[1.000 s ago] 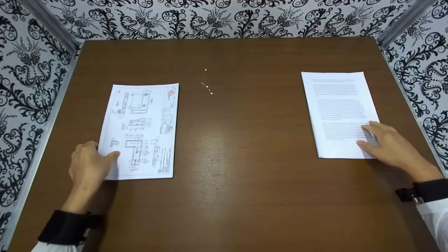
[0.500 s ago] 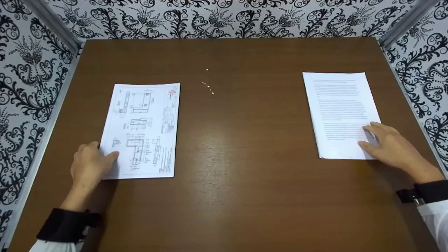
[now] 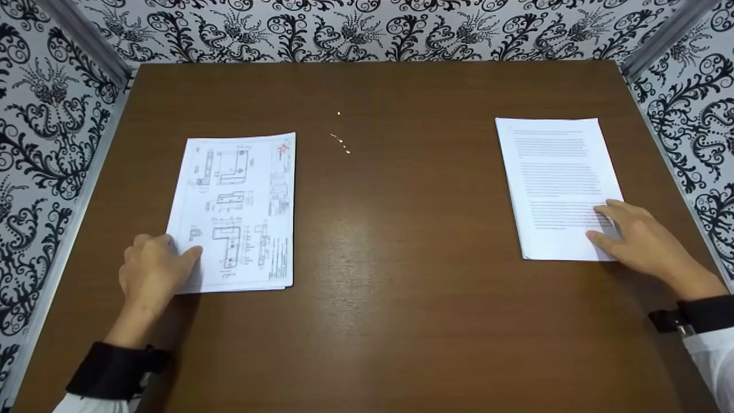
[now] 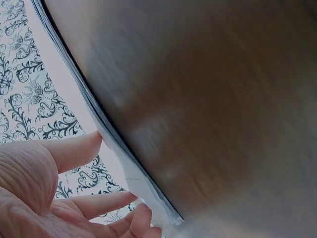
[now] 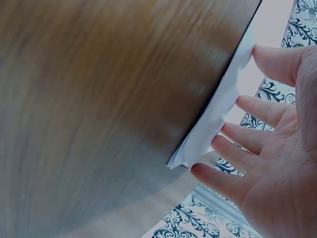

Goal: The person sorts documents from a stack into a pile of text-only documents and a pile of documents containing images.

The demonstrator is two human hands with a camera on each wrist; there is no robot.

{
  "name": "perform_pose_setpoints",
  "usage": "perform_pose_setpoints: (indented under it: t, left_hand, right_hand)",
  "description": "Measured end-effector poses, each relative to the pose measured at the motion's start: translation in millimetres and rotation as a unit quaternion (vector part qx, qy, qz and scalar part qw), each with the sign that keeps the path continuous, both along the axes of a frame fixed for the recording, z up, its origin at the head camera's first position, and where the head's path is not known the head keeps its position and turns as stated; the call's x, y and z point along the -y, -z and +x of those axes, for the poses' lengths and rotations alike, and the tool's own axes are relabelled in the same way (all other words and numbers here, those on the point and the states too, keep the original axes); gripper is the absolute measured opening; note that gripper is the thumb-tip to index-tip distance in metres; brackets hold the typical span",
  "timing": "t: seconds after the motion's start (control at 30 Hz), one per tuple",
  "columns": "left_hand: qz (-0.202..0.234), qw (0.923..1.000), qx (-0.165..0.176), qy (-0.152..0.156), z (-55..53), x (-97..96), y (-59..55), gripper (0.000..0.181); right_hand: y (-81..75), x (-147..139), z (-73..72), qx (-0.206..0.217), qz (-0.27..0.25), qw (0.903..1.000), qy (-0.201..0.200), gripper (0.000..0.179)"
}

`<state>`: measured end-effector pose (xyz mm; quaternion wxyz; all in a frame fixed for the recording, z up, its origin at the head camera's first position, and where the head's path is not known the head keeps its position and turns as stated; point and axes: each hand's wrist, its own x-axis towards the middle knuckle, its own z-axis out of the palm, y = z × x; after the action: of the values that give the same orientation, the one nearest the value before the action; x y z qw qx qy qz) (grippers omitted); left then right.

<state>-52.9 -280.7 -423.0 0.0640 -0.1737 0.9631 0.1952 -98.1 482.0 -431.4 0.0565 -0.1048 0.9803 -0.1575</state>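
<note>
Near the left side of the brown wooden table (image 3: 390, 338) lies a stack of technical drawings (image 3: 235, 212), its finest lettering too small to read; the left hand (image 3: 152, 267) pinches its near left corner, thumb on top, the other fingertips hidden from the head view. At the near right corner a lower sheet edge peeps out. Well apart, the right hand (image 3: 645, 238) touches the right edge of a stack of printed text pages (image 3: 556, 183) with loosely extended fingers, thumb and a finger over the top sheet; its lines are illegible. Both wrist views catch the stacks edge-on and cut off, the wood blurred. The white sleeves (image 3: 714, 358) run out of frame below black wrist straps (image 3: 711, 312). What the pale specks (image 3: 340, 141) are, I cannot tell.
</note>
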Motion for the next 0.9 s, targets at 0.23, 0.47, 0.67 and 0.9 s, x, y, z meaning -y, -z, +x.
perform_pose_setpoints:
  t: [0.23, 0.47, 0.67, 0.9]
  left_hand:
    - [0.019, 0.9997, 0.007, -0.012, -6.4, 1.0, -0.6, 0.065]
    - [0.034, 0.9993, 0.004, -0.016, -10.2, 2.0, -2.4, 0.058]
    - [0.062, 0.9972, 0.002, -0.043, -11.5, -1.4, -2.2, 0.046]
    - [0.128, 0.9864, -0.055, -0.087, -4.5, -9.4, -0.8, 0.029]
  right_hand:
    - [0.0, -0.5, 0.1, 0.003, -0.004, 1.0000, 0.002, 0.055]
    - [-0.1, -0.4, 0.7, 0.005, -0.006, 1.0000, 0.004, 0.055]
    - [-0.8, -0.9, 0.3, 0.005, -0.004, 1.0000, 0.005, 0.055]
    - [0.2, -2.8, 0.4, 0.002, -0.008, 1.0000, -0.001, 0.054]
